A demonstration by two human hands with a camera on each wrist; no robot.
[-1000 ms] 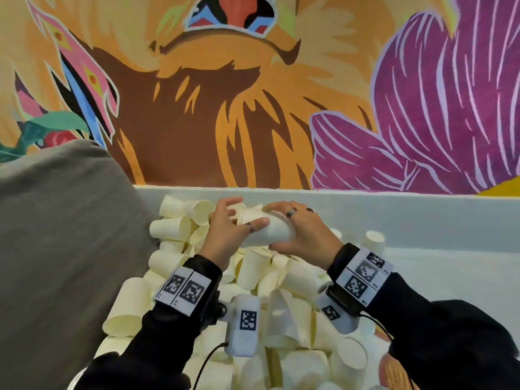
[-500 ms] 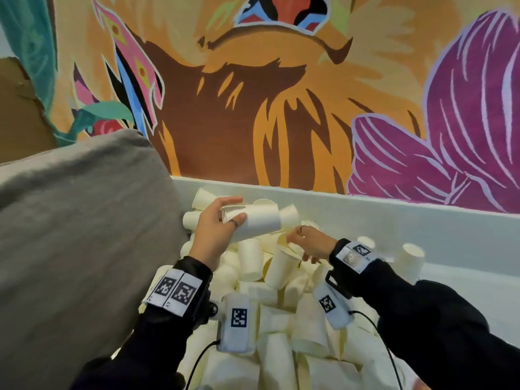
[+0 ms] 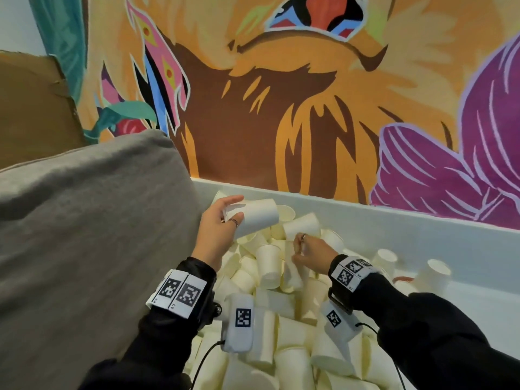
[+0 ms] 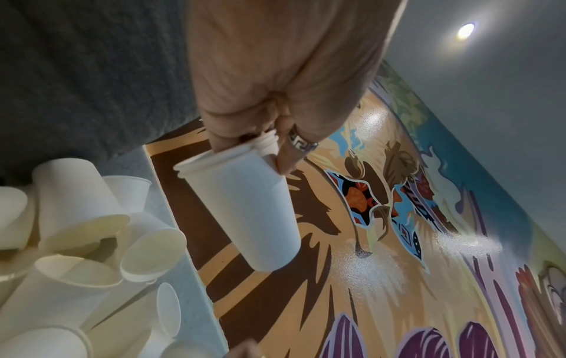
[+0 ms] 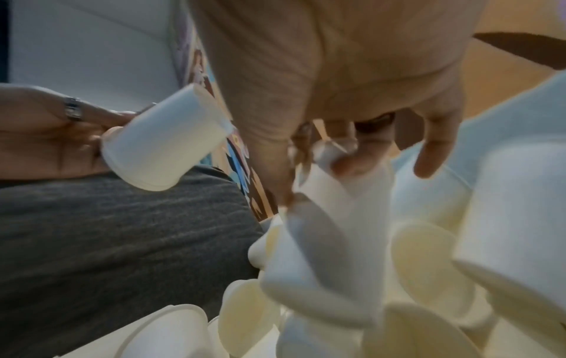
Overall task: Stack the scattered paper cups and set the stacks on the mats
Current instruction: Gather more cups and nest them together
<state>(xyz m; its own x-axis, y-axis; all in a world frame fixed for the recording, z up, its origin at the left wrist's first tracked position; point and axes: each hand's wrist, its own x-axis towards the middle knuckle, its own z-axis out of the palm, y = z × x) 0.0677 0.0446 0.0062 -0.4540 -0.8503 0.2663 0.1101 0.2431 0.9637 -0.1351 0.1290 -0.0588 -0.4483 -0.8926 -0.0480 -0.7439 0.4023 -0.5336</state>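
Note:
My left hand [image 3: 235,209] grips a short nested stack of white paper cups [image 3: 257,218] by its rim end and holds it tilted above the pile. The left wrist view shows the fingers [image 4: 285,157] curled over the stack's rims [image 4: 245,213]. A heap of loose cream paper cups [image 3: 281,319] fills the white trough. My right hand [image 3: 297,250] is lower, down in the heap, its fingers pinching the base of one loose cup [image 5: 333,198], which is blurred in the right wrist view. No mat shows.
A grey cushion [image 3: 84,235] presses against the heap on the left. The white trough wall [image 3: 394,232] runs along the back under a painted mural. Two cups stand upside down at the right [image 3: 387,258] [image 3: 434,274], apart from the heap.
Both hands held the stack a second ago. The right hand has let go and dropped into the heap onto a loose cup. The left hand has lifted the stack up and to the left.

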